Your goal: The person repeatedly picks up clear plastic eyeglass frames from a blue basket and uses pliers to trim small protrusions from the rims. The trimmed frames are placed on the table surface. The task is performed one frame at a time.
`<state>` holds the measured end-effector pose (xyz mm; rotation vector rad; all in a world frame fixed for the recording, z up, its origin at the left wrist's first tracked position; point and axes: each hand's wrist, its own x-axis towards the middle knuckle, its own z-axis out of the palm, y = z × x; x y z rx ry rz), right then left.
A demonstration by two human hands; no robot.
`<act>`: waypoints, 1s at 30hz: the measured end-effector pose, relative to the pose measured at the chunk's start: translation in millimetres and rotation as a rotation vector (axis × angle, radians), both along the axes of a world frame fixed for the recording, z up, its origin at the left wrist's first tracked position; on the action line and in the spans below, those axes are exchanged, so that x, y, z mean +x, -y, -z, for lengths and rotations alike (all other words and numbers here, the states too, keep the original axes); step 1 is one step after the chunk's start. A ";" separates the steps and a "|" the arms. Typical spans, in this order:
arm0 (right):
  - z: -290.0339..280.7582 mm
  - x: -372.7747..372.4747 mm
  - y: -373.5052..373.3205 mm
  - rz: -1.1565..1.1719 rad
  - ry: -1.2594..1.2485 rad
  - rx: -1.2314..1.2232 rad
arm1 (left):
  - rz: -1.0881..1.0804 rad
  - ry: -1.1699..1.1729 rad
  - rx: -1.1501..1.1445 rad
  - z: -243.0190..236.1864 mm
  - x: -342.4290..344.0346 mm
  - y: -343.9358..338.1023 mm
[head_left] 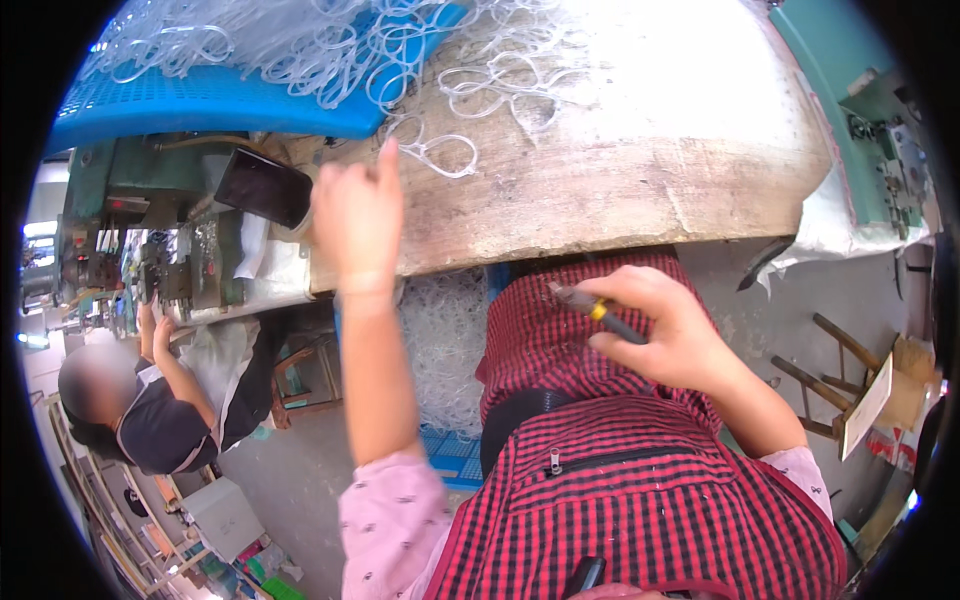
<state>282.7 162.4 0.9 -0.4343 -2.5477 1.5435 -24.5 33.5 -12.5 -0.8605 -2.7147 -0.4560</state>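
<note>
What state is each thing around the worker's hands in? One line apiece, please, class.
Loose loops: lying on the wooden table.
Blue basket: heaped with clear plastic loops.
Black device: screen dark.
Left hand: blurred, beside the loose loops; grip unclear.
Right hand: closed around pliers.
Pliers: held by the handles; jaw opening unclear.

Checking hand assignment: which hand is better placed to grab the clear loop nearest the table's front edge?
Probably the left hand: it is close beside that clear loop. The right hand is farther off, over the checked apron, and holds pliers.
</note>
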 end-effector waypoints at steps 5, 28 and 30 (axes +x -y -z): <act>-1.8 12.1 5.5 0.110 0.043 -0.007 | -0.088 0.163 0.284 83.0 -28.4 -55.0; -28.0 -14.2 -21.6 -0.128 -0.332 0.949 | 0.565 1.701 1.174 -64.5 125.3 -17.2; -33.4 -15.5 -26.5 -0.171 -0.350 1.011 | 0.565 1.679 1.159 -66.6 128.1 -17.2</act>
